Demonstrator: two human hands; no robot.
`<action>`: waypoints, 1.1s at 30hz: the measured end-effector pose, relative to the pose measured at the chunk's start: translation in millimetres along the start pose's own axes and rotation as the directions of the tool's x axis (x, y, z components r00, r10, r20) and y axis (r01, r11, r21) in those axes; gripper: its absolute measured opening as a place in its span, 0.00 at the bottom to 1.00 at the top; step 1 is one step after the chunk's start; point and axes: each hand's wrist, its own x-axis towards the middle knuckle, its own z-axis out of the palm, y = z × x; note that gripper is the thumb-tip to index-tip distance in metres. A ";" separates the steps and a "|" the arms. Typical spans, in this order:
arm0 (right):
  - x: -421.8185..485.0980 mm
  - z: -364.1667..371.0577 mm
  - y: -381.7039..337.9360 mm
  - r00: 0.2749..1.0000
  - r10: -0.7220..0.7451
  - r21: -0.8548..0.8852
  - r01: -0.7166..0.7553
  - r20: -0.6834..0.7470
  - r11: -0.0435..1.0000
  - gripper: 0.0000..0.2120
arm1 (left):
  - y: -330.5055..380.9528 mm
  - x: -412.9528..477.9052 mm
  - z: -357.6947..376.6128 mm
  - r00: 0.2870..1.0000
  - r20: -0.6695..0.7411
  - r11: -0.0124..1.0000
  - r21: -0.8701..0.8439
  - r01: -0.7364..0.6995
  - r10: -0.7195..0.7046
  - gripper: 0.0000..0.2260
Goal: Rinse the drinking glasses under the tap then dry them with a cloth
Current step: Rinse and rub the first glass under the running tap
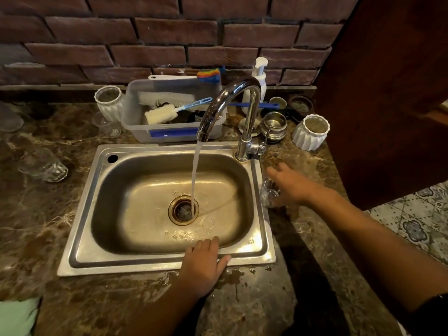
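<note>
Water runs from the chrome tap [228, 103] into the steel sink [84, 214]. My right hand [291, 187] is on the counter just right of the sink, with fingers and thumb around a clear drinking glass [268, 196]; the image is blurred there. My left hand [203, 265] rests flat on the sink's front rim, fingers apart, holding nothing. Another clear glass [44, 166] sits on the counter left of the sink, and one more glass [109, 126] stands further back. A pale green cloth [17, 316] shows at the bottom left corner.
Behind the sink is a plastic tub [135, 117] of brushes, a soap pump bottle [259, 76], two white ribbed cups [109, 100] [311, 132] and steel cups [274, 126]. A dark wooden panel [388, 93] stands at the right. The counter's front is wet.
</note>
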 end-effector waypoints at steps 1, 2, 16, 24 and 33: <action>2.6 -3.1 6.5 0.999 0.026 -0.010 -0.027 -0.030 1.000 0.41 | -1.6 0.4 3.0 1.000 -0.003 0.999 0.041 -0.011 0.012 0.29; 5.9 -5.4 12.6 0.997 0.057 -0.017 -0.058 -0.056 0.998 0.42 | -3.1 1.0 5.2 0.999 -0.013 0.997 0.077 -0.028 0.029 0.30; 55.0 -31.1 54.9 0.983 0.116 0.021 -0.114 -0.143 0.993 0.42 | -4.8 1.6 10.0 0.987 -0.141 0.995 0.080 -0.064 0.075 0.27; 56.4 -22.9 59.4 0.987 0.098 -0.033 -0.103 -0.130 0.994 0.41 | -8.2 1.9 17.7 0.988 -0.134 0.995 0.081 -0.065 0.075 0.26; 58.8 -6.1 70.0 0.973 0.081 0.026 -0.077 -0.215 0.997 0.49 | -7.7 7.5 24.6 0.972 -0.227 0.991 0.132 -0.038 0.068 0.19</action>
